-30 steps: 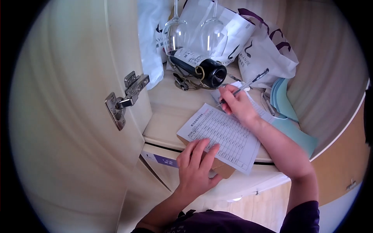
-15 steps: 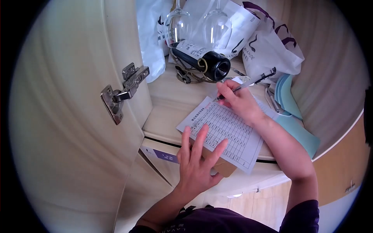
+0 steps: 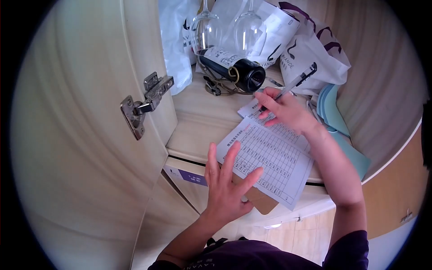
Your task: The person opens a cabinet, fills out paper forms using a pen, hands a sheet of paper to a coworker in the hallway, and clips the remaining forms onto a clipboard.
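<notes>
A printed form with a table (image 3: 274, 159) lies tilted at the shelf's front edge, over a brown board (image 3: 261, 201) that juts out below it. Another printed sheet (image 3: 252, 106) shows behind it, under my right hand. My right hand (image 3: 281, 110) is closed round a clear pen with a black cap (image 3: 297, 81), its tip down near the sheets. My left hand (image 3: 227, 184) is over the form's lower left edge and the board, fingers spread; whether it touches the paper is hard to tell.
A dark bottle (image 3: 238, 72) lies in a metal holder behind the papers, with two upside-down wine glasses (image 3: 206, 31) by it. White bags (image 3: 310, 63) stand at the back. Teal sheets (image 3: 335, 112) lie right. A hinged door (image 3: 90, 135) stands left.
The top form has shifted right and toward me, uncovering more of the sheet behind it. My right hand has moved slightly right, still with the pen. My left fingers have spread apart.
</notes>
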The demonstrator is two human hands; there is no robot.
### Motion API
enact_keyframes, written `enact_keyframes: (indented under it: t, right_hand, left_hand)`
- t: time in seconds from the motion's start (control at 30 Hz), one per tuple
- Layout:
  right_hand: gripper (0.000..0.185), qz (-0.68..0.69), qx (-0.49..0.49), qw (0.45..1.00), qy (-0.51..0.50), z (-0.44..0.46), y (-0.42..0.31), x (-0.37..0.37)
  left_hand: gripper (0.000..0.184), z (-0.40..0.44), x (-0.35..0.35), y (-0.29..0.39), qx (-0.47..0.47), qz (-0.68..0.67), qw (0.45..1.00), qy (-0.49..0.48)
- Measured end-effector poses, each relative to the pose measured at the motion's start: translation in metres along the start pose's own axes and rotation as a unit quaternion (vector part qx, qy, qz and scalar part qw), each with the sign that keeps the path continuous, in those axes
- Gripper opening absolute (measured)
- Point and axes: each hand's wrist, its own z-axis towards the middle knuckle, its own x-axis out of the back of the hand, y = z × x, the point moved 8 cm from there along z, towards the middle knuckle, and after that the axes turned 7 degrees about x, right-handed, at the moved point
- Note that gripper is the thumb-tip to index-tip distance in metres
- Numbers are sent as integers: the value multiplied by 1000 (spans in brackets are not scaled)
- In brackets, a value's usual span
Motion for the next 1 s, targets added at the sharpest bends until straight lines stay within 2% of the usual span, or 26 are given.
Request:
enact_keyframes:
  t: [0.07, 0.13, 0.33, 0.37, 0.47, 0.57, 0.67, 0.87, 1.0]
  right_hand:
    - [42, -6, -15, 1000, -20, 0, 4, 1]
    - [42, -43, -21, 997, -65, 0, 7, -1]
    - [38, 23, -39, 998, -47, -8, -8, -4]
    - [37, 11, -10, 999, -29, -6, -10, -1]
    - [35, 3, 71, 997, 25, 2, -9, 10]
    - [34, 30, 115, 992, 53, 4, -13, 14]
    - [34, 48, 96, 994, 2, -1, -12, -4]
    - [35, 68, 51, 995, -46, -5, 2, -31]
    - [37, 49, 68, 996, -37, -1, 10, -35]
  left_hand:
    - [80, 0, 1, 5, -34, 15, 999, 1]
    - [79, 1, -1, 10, -25, 33, 999, -25]
    - [72, 3, -4, 6, 1, 46, 998, -50]
    - [71, 2, -5, 4, 0, 50, 997, -50]
    - [64, -6, 2, -1, -33, -38, 996, 69]
    - [59, -3, 6, 2, -22, -45, 996, 73]
    - [57, 0, -1, 5, -39, 3, 999, 18]
    - [65, 3, -4, 5, -9, 22, 998, -57]
    - [63, 7, -3, 8, 11, 10, 998, -58]
